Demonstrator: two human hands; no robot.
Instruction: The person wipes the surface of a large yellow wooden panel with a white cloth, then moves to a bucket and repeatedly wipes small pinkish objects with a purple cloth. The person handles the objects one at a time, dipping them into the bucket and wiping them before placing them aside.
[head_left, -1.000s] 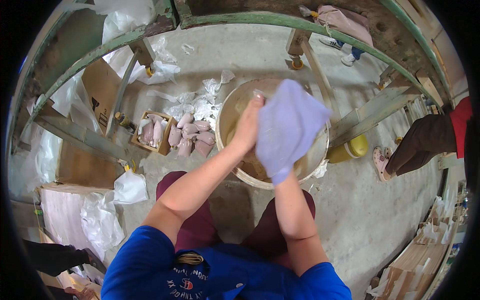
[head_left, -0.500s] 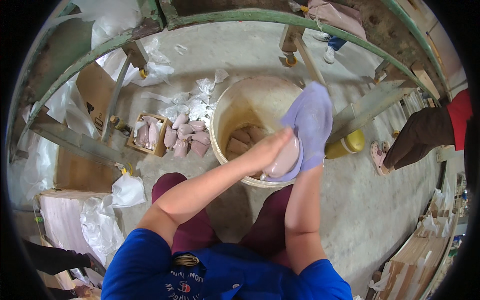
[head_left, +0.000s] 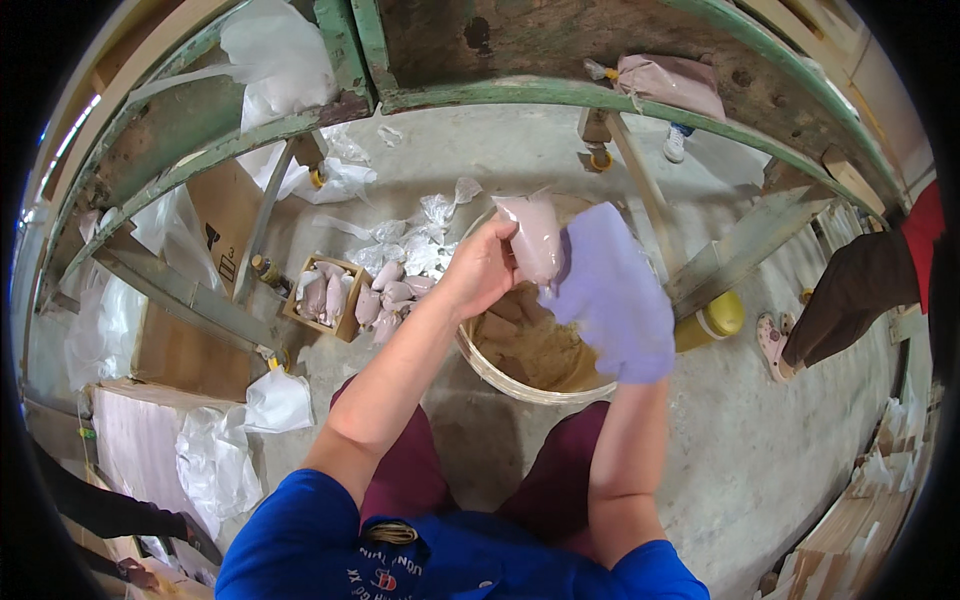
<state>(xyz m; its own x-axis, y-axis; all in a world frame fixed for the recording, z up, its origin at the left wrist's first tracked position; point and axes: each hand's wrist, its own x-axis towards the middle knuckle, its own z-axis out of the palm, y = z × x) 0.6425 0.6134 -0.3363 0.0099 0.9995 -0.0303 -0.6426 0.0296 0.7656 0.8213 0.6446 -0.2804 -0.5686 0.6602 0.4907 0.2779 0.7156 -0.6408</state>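
My left hand (head_left: 482,268) is bare and closed on a small clear bag (head_left: 536,236) filled with pinkish material, held upright over the bucket. Its far end looks loose and flattened. A purple cloth or mitt (head_left: 618,300) covers my right hand (head_left: 625,325), hiding the fingers, and its edge meets the bag's right side. Motion smears it slightly. Below both hands is a large pale bucket (head_left: 515,384) between my knees, with tan powder (head_left: 540,350) and some blocky lumps inside.
Left of the bucket are several filled bags (head_left: 392,292), a wooden box (head_left: 346,325) of similar bags, and crumpled plastic (head_left: 430,220). A green-edged table (head_left: 480,95) spans the far side, bearing a larger pink bag (head_left: 670,85). At right are a yellow container (head_left: 712,318) and a person's leg (head_left: 850,290).
The small bag has moved left and away from me, tipping upright out of the purple covering. My left hand now grips its left side. The view has shifted a little.
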